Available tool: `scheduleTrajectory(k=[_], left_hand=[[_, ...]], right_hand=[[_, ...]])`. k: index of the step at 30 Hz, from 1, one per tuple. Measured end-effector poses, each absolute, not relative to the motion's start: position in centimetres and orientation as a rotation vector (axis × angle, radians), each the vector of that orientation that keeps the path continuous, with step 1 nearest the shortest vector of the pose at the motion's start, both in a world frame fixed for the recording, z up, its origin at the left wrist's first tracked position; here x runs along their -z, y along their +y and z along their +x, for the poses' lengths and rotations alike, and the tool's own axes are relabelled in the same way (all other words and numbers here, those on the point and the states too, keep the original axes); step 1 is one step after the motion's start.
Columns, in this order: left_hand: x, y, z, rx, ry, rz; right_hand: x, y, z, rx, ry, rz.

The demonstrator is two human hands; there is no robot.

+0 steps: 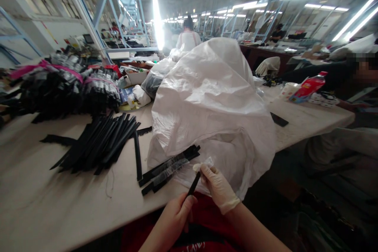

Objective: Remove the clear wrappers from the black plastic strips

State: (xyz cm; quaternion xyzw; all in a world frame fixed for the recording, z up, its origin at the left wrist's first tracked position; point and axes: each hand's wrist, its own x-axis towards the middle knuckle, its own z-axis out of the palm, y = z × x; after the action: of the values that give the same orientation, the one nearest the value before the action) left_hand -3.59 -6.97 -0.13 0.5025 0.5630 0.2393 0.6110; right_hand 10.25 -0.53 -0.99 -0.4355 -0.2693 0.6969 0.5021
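Red cloth [212, 216] with white lettering sits nearest the head camera, the only view I have, and both forearms reach up across it. Bare and curled, the left hand [183, 206] is closed around the lower part of a black strip [194, 184], which slants up and to the right just off the bench [73, 208] edge. At the strip's upper end I see the right hand [217, 183], in a thin pale glove, its fingertips pinched together on it (a scrap of clear film [209, 161] shows just beyond the fingers).

Just past the hands lie short bundles [168, 171] of black strips, their middles wrapped in clear film. Farther left on the bench I make out a fanned pile of loose strips [99, 143], and behind it larger bundles [59, 82] with pink ties. A big white plastic bag [206, 98] bulges over the middle. To my right, a red bottle [308, 86] stands tilted near a co-worker's dark sleeve [325, 73]; a person in white [189, 39] shows behind the bag.
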Motion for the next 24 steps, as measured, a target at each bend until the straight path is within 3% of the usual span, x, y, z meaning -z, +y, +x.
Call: scheduleTrajectory(k=[7, 13, 18, 24], left_hand=[[-0.6, -7.0, -5.4, -0.495, 1.127, 1.039], [-0.3, -8.0, -7.4, -0.514, 1.474, 1.356], [-0.5, -8.1, -7.3, -0.700, 1.561, 1.505], [-0.2, -8.1, -7.7, -0.574, 1.606, 1.522]], right_hand=[[0.6, -2.1, 10.5, -1.910, -1.116, -1.045], [0.7, -1.5, 10.4, -1.709, -0.949, -1.166], [0.7, -3.1, 7.9, -1.870, -1.147, -1.085], [0.1, -1.8, 8.2, -1.778, -0.950, -0.887]])
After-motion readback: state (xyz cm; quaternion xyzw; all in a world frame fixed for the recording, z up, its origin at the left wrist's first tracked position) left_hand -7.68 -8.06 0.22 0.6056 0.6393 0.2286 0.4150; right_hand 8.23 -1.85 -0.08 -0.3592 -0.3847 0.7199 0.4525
